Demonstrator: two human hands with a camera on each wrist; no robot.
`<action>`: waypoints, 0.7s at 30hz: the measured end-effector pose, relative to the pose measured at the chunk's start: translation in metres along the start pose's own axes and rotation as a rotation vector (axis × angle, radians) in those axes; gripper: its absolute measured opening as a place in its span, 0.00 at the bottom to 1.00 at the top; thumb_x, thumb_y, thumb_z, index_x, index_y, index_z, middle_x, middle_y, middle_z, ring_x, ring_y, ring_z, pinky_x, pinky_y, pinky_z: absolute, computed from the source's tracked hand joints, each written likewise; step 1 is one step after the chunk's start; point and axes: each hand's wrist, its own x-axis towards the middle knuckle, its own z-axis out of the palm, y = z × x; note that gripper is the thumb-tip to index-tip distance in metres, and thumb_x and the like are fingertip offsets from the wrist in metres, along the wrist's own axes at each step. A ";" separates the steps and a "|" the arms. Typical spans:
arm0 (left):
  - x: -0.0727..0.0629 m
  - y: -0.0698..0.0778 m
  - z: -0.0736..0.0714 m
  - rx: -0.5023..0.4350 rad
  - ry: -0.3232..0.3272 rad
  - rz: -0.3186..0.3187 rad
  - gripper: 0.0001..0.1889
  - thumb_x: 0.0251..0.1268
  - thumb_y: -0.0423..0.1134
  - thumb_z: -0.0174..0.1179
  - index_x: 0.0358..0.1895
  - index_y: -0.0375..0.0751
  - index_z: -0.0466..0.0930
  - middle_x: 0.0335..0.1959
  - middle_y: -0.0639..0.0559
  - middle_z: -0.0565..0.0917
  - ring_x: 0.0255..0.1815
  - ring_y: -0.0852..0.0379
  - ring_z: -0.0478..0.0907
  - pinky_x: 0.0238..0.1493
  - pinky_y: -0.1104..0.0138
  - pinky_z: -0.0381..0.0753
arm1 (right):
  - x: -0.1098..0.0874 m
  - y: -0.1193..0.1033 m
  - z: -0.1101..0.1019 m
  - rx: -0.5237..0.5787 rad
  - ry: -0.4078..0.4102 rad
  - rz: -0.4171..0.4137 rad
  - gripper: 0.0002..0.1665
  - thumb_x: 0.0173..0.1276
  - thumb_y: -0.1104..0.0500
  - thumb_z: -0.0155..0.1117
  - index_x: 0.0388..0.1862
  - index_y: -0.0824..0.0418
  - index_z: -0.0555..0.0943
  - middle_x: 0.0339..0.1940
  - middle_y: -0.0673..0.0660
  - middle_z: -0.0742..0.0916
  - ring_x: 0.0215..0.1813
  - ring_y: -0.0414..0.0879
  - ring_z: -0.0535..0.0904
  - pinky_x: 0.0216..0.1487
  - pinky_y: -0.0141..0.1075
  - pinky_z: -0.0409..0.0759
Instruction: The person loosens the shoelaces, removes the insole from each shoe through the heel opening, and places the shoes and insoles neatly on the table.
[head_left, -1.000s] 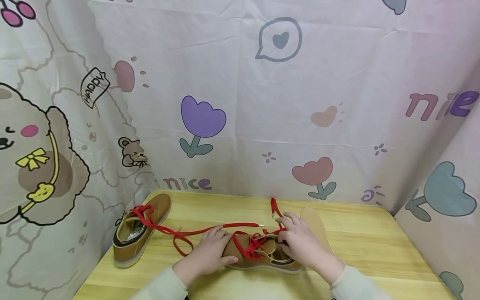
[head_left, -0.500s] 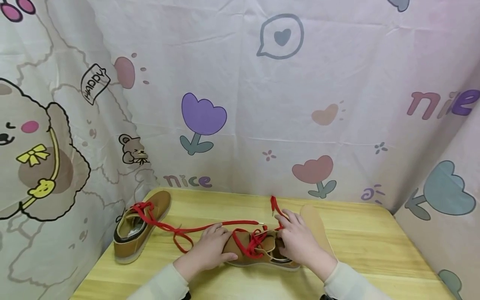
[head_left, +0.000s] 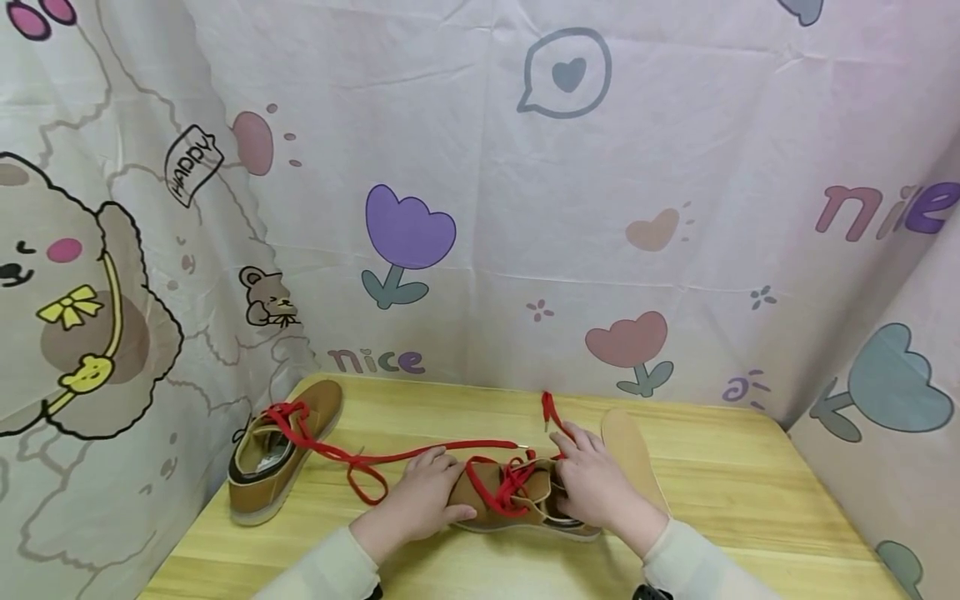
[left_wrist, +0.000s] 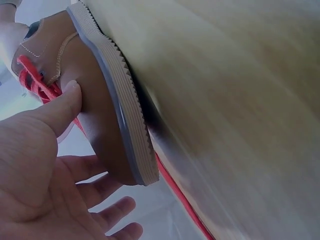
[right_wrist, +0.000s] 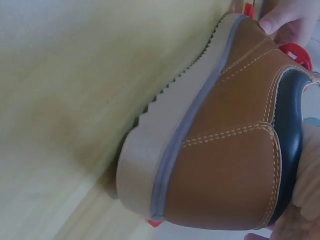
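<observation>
A brown lace-up shoe (head_left: 491,477) with red laces lies sideways on the wooden table, toe to the left. My left hand (head_left: 426,493) holds the toe; in the left wrist view the thumb (left_wrist: 70,102) presses the upper while the fingers reach round the toe's other side. My right hand (head_left: 598,485) grips the collar near the heel, its thumb side dipping into the opening and other fingers over the far side. The right wrist view shows the heel (right_wrist: 215,175) close up; the fingertips there are mostly hidden.
A matching shoe (head_left: 258,497) stands at the table's left edge, a red lace (head_left: 420,456) trailing from it toward the middle. A flat tan insole-shaped piece (head_left: 628,450) lies beyond my right hand. Another red lace end (head_left: 550,406) is at the back. Printed cloth (head_left: 480,208) hangs behind.
My right hand has shifted slightly left and sits a little deeper at the shoe's opening. The left hand and both shoes stay in place.
</observation>
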 end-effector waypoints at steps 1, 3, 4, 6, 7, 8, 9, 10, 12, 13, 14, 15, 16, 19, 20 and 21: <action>0.000 0.000 0.000 0.001 0.000 -0.001 0.39 0.61 0.62 0.65 0.65 0.34 0.76 0.66 0.39 0.75 0.72 0.35 0.62 0.69 0.40 0.60 | 0.000 0.000 -0.001 0.001 0.002 -0.002 0.16 0.49 0.53 0.75 0.11 0.55 0.78 0.61 0.65 0.81 0.70 0.66 0.67 0.66 0.59 0.67; 0.000 0.001 0.000 0.003 0.000 -0.002 0.39 0.61 0.62 0.65 0.65 0.34 0.76 0.65 0.39 0.75 0.72 0.35 0.62 0.69 0.40 0.60 | 0.000 0.000 -0.002 0.011 0.000 -0.003 0.17 0.52 0.54 0.75 0.11 0.55 0.78 0.61 0.65 0.81 0.69 0.67 0.67 0.66 0.59 0.67; 0.000 0.001 0.000 0.002 -0.001 -0.003 0.38 0.61 0.62 0.65 0.65 0.34 0.76 0.65 0.39 0.75 0.72 0.35 0.62 0.69 0.40 0.60 | -0.001 0.001 -0.002 0.023 -0.002 0.000 0.16 0.52 0.55 0.75 0.11 0.54 0.78 0.61 0.65 0.81 0.70 0.67 0.67 0.66 0.60 0.67; 0.000 0.001 -0.001 0.000 -0.003 -0.002 0.38 0.61 0.61 0.65 0.65 0.33 0.76 0.65 0.39 0.76 0.72 0.35 0.62 0.70 0.40 0.60 | -0.002 0.001 -0.002 0.059 -0.011 0.014 0.16 0.53 0.57 0.74 0.11 0.53 0.79 0.62 0.65 0.81 0.70 0.67 0.66 0.67 0.60 0.66; 0.000 0.001 -0.001 -0.002 -0.004 -0.002 0.38 0.61 0.61 0.65 0.65 0.33 0.76 0.65 0.39 0.76 0.72 0.35 0.62 0.70 0.40 0.60 | -0.002 0.002 -0.002 0.079 -0.015 0.022 0.15 0.53 0.58 0.74 0.12 0.53 0.79 0.62 0.65 0.81 0.71 0.68 0.65 0.68 0.61 0.65; 0.000 0.002 -0.002 -0.004 -0.007 -0.002 0.38 0.62 0.61 0.65 0.65 0.33 0.76 0.65 0.39 0.76 0.72 0.35 0.62 0.70 0.40 0.60 | -0.003 0.003 -0.001 0.100 -0.015 0.029 0.15 0.52 0.59 0.74 0.12 0.52 0.79 0.63 0.65 0.80 0.71 0.67 0.65 0.68 0.61 0.64; 0.000 0.002 -0.003 -0.005 -0.007 -0.001 0.38 0.62 0.61 0.65 0.65 0.33 0.76 0.65 0.39 0.76 0.72 0.35 0.62 0.69 0.40 0.60 | -0.004 0.004 -0.001 0.122 -0.014 0.036 0.15 0.51 0.59 0.74 0.12 0.51 0.78 0.63 0.65 0.80 0.71 0.67 0.65 0.68 0.62 0.63; 0.000 0.002 -0.003 -0.006 -0.008 0.000 0.38 0.62 0.61 0.65 0.65 0.33 0.76 0.65 0.39 0.76 0.72 0.35 0.62 0.69 0.40 0.60 | -0.004 0.005 0.000 0.142 -0.005 0.040 0.15 0.50 0.60 0.74 0.12 0.51 0.77 0.63 0.65 0.80 0.71 0.67 0.65 0.69 0.62 0.63; -0.001 0.002 -0.004 -0.006 -0.010 -0.001 0.38 0.62 0.61 0.65 0.65 0.33 0.76 0.65 0.39 0.76 0.72 0.35 0.62 0.69 0.40 0.60 | -0.006 0.006 0.001 0.180 0.013 0.043 0.16 0.49 0.61 0.74 0.13 0.50 0.75 0.64 0.65 0.80 0.71 0.67 0.64 0.69 0.63 0.62; -0.001 0.002 -0.004 -0.007 -0.011 -0.003 0.38 0.62 0.61 0.64 0.65 0.33 0.76 0.65 0.39 0.76 0.72 0.35 0.62 0.69 0.40 0.60 | -0.007 0.007 0.001 0.195 0.025 0.043 0.16 0.48 0.62 0.73 0.13 0.49 0.74 0.64 0.65 0.80 0.71 0.67 0.64 0.68 0.64 0.62; -0.001 0.002 -0.004 -0.005 -0.010 -0.003 0.38 0.62 0.61 0.64 0.65 0.33 0.76 0.65 0.39 0.76 0.72 0.35 0.62 0.69 0.40 0.60 | -0.008 0.008 0.002 0.213 0.034 0.045 0.16 0.48 0.62 0.72 0.13 0.48 0.73 0.64 0.65 0.80 0.72 0.66 0.64 0.68 0.64 0.62; 0.000 0.002 -0.004 -0.005 -0.008 -0.002 0.38 0.62 0.61 0.65 0.65 0.33 0.76 0.65 0.39 0.76 0.72 0.35 0.62 0.69 0.40 0.60 | -0.008 0.009 0.002 0.232 0.040 0.050 0.17 0.48 0.62 0.71 0.14 0.48 0.72 0.65 0.65 0.79 0.72 0.66 0.64 0.68 0.64 0.61; -0.001 0.002 -0.004 -0.006 -0.008 -0.004 0.38 0.62 0.61 0.65 0.65 0.33 0.76 0.65 0.39 0.76 0.72 0.35 0.62 0.69 0.40 0.60 | -0.009 0.009 0.003 0.256 0.048 0.055 0.17 0.49 0.62 0.70 0.14 0.47 0.72 0.65 0.64 0.79 0.72 0.66 0.64 0.68 0.65 0.61; -0.001 0.002 -0.004 -0.009 -0.008 -0.007 0.38 0.61 0.61 0.65 0.65 0.33 0.76 0.65 0.39 0.76 0.72 0.35 0.62 0.69 0.40 0.60 | -0.012 0.011 0.006 0.329 0.054 0.084 0.16 0.54 0.61 0.68 0.16 0.46 0.72 0.67 0.64 0.78 0.72 0.68 0.62 0.68 0.67 0.59; 0.000 0.003 -0.004 -0.009 -0.008 -0.007 0.38 0.61 0.61 0.65 0.65 0.34 0.77 0.65 0.39 0.76 0.72 0.35 0.62 0.69 0.40 0.60 | -0.013 0.011 0.008 0.351 0.057 0.097 0.16 0.55 0.61 0.68 0.17 0.46 0.72 0.67 0.63 0.78 0.72 0.69 0.62 0.68 0.68 0.59; 0.000 0.003 -0.004 -0.010 -0.008 -0.007 0.38 0.61 0.61 0.65 0.65 0.34 0.77 0.65 0.39 0.76 0.72 0.35 0.62 0.69 0.40 0.60 | -0.014 0.012 0.009 0.379 0.064 0.111 0.16 0.55 0.61 0.67 0.17 0.46 0.72 0.68 0.63 0.78 0.72 0.69 0.62 0.68 0.68 0.58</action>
